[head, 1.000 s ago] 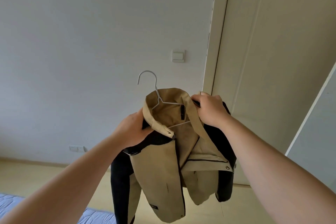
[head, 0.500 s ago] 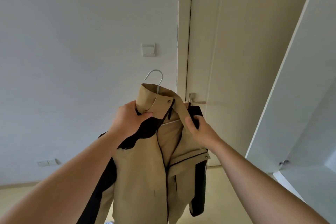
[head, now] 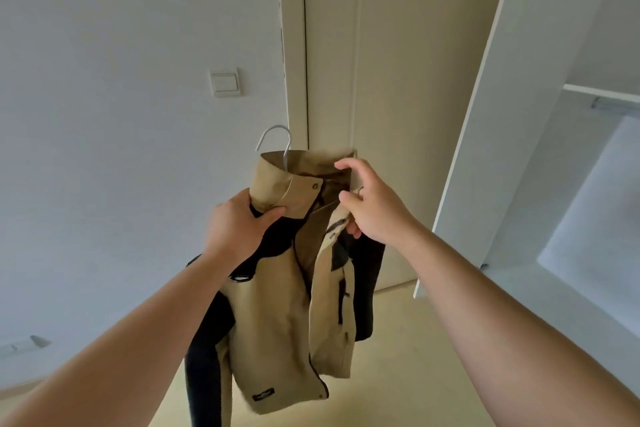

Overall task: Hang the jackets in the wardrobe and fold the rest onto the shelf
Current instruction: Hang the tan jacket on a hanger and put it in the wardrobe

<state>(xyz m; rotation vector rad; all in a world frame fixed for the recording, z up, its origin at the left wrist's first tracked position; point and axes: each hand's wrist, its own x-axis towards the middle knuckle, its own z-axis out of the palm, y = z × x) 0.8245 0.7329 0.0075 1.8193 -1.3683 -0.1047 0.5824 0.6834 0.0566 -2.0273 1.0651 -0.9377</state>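
Facing you, a closed cream door (head: 398, 80) stands in its frame. A pale light switch (head: 225, 82) sits on the grey-white wall (head: 121, 149) to its left, a blurred socket plate (head: 17, 347) low down, yellowish floor (head: 398, 374) below.

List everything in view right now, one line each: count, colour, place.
jacket: one, tan with black sleeves, centre, held up on the hanger
hanger: one, pale metal, only its hook shows above the collar
door: one, cream, behind the jacket
light switch: one, white, wall left of the door
socket: one, white, low on the wall, far left
wardrobe: one, white, right, open
shelf: one, white, inside the wardrobe
rail: one, metal, under the shelf
left hand: grips the jacket below the collar
right hand: fingers at the collar's right side, grip unclear
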